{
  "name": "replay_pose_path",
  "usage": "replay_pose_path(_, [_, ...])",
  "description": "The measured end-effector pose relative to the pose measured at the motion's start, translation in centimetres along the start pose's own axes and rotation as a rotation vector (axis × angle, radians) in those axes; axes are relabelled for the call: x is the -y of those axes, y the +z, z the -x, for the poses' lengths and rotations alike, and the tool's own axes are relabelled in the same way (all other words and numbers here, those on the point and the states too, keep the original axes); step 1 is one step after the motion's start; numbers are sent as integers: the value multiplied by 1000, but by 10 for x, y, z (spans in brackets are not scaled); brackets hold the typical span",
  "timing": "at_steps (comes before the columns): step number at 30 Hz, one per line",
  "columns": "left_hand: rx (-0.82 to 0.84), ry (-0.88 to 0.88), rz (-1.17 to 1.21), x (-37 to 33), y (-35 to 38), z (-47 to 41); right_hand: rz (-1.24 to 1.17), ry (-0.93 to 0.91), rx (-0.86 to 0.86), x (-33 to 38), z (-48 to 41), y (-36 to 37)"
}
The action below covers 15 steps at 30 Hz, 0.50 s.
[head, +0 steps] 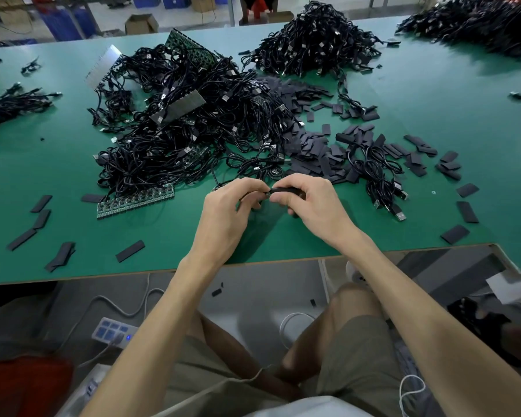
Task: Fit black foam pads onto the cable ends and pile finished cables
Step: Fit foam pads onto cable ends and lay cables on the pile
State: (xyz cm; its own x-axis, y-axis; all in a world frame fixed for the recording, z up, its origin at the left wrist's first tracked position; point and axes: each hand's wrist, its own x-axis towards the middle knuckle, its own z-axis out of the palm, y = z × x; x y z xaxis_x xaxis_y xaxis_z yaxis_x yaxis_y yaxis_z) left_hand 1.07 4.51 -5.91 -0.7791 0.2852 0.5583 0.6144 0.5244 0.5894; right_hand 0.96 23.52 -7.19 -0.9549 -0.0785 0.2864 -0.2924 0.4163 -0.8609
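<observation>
Head view: near the green table's (433, 100) 6 o'clock edge, the right hand (313, 206) pinches a matte black foam pad (286, 191), its long axis lying 9-to-3 o'clock. The left hand (226, 212), fingers curled, pinches a thin cable end (266, 194) against it. A tangled cable heap (193, 115) sits at 11 o'clock; flat rectangular loose pads (313, 152) scatter at 1; a green circuit-board strip (136, 201) lies at 9.

Wide green matte worktable (433, 109), smooth grey floor (253, 284) under its near edge, white power strip with blue switches (113, 329) on the floor near left, open brown cardboard box (141, 24) and blue plastic crates (62, 21) far left
</observation>
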Motion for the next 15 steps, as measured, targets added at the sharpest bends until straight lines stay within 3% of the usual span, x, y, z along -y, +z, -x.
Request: replay_pose_path(15, [-22,-17,-44,10,4,-2,85,-72,-17,3,1,2])
